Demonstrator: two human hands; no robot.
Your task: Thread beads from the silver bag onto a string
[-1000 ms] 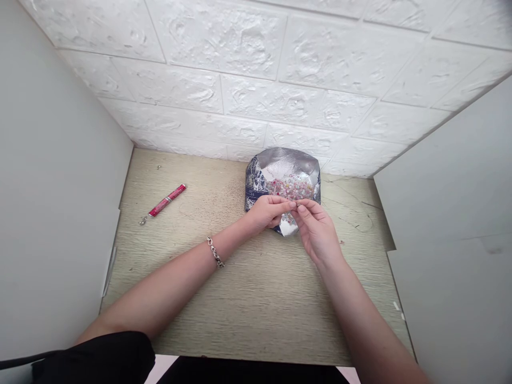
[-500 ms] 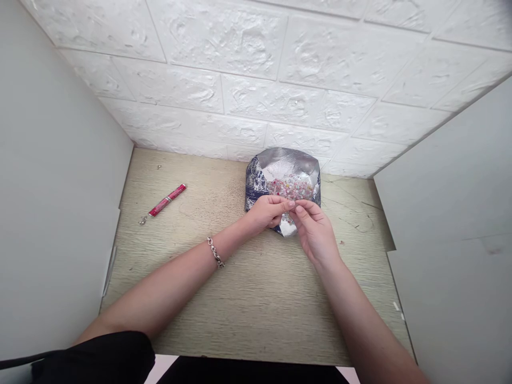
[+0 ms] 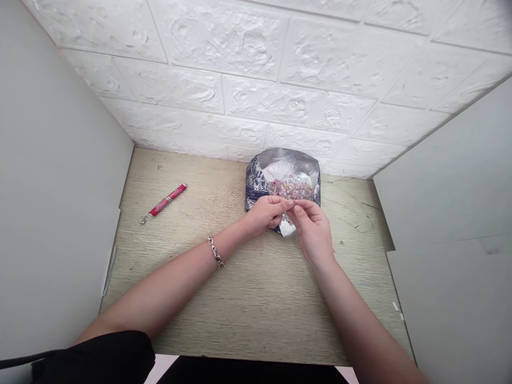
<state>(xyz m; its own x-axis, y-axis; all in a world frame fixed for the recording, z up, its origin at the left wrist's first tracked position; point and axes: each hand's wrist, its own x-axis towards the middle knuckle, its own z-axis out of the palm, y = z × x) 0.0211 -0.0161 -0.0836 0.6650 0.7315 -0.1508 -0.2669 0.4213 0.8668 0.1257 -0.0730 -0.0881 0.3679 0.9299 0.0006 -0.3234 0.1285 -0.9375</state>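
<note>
Just over the near part of a silver-lined bag (image 3: pixel 288 159), my two hands meet with their fingertips together. Small pink, white and red beads (image 3: pixel 291 188) lie in the bag, whose outside is patterned in blue and white. My left hand (image 3: pixel 267 214) is closed, thumb pressed against the fingers. My right hand (image 3: pixel 314 226) is pinched too, its thumb and forefinger touching the left fingertips. Whatever they pinch is too small to make out. Part of the bag's near side is hidden behind both hands.
A red pen-like stick (image 3: pixel 168 200) with a small metal clasp (image 3: pixel 143 220) at its lower end lies at the left of the wooden table (image 3: pixel 240 304). Thin threads (image 3: pixel 356 213) lie to the right of the bag. A white brick-pattern wall (image 3: pixel 256 64) closes the back, with grey panels either side.
My right hand has shifted slightly left, closer to the left fingertips. My left hand and the bag stay almost where they were.
</note>
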